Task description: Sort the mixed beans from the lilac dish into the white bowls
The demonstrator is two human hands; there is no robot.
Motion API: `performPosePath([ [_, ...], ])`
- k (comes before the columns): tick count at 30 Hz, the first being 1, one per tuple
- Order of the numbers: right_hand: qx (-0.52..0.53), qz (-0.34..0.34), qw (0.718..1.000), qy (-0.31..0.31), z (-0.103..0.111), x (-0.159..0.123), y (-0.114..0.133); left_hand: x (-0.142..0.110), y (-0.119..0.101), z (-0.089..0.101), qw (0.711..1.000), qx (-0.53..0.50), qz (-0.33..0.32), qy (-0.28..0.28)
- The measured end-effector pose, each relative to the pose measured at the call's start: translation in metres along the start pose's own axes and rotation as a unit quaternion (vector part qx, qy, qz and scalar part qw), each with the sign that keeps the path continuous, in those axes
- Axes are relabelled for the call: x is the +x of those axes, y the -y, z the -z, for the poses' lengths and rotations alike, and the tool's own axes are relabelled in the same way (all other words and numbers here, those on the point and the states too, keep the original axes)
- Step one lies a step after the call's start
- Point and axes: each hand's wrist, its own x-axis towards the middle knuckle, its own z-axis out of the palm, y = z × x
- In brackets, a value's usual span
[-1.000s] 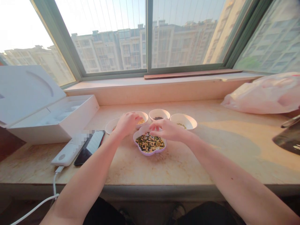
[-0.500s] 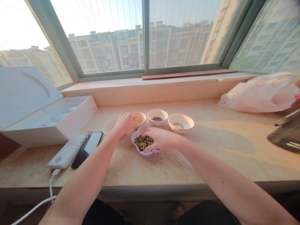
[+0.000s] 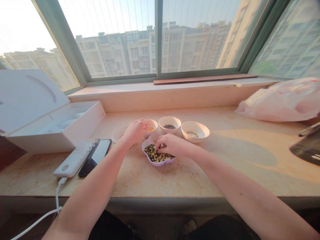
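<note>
A lilac, scallop-edged bowl (image 3: 160, 163) holds mixed dark and pale beans (image 3: 153, 154). My right hand (image 3: 172, 145) reaches into it from the right, thumb and fingers pinched together among the beans. My left hand (image 3: 137, 130) hangs over a small white bowl (image 3: 154, 124) of yellow grains, fingers bent down and drawn together; whether anything is between them is hidden. Another white bowl (image 3: 117, 134) is partly covered by that hand. Farther right stand a white bowl (image 3: 170, 120) with dark beans and a white bowl (image 3: 201, 136) with a few greenish beans.
On the left are an open white box (image 3: 85, 125), a white power bank (image 3: 68, 165) with a cable (image 3: 57, 193), and a phone (image 3: 93, 160). A plastic bag (image 3: 277, 103) and a dark glossy object (image 3: 306, 146) are at the right. Behind the counter (image 3: 225, 166) is a window.
My right hand's spread thumb and fingers have closed into a pinch in the beans. My left hand stays over the yellow grains. The whole view has shifted slightly.
</note>
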Motion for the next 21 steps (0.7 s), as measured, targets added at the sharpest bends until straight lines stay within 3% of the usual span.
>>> performPosePath([
  [9, -0.024, 0.034, 0.999, -0.012, 0.002, 0.000, -0.008, -0.004, 0.004, 0.002, 0.999, -0.045, -0.015, -0.026],
  [13, 0.003, 0.041, 0.998, -0.047, 0.000, 0.000, -0.010, -0.004, 0.004, 0.002, 0.996, -0.072, -0.021, -0.056],
  [17, 0.090, 0.009, 0.989, -0.114, 0.005, -0.001, -0.007, -0.005, -0.007, 0.002, 0.979, -0.157, -0.110, -0.062],
  [21, 0.233, -0.070, 0.958, -0.155, 0.010, -0.002, -0.010, -0.005, -0.017, -0.003, 0.957, -0.218, -0.180, -0.066],
])
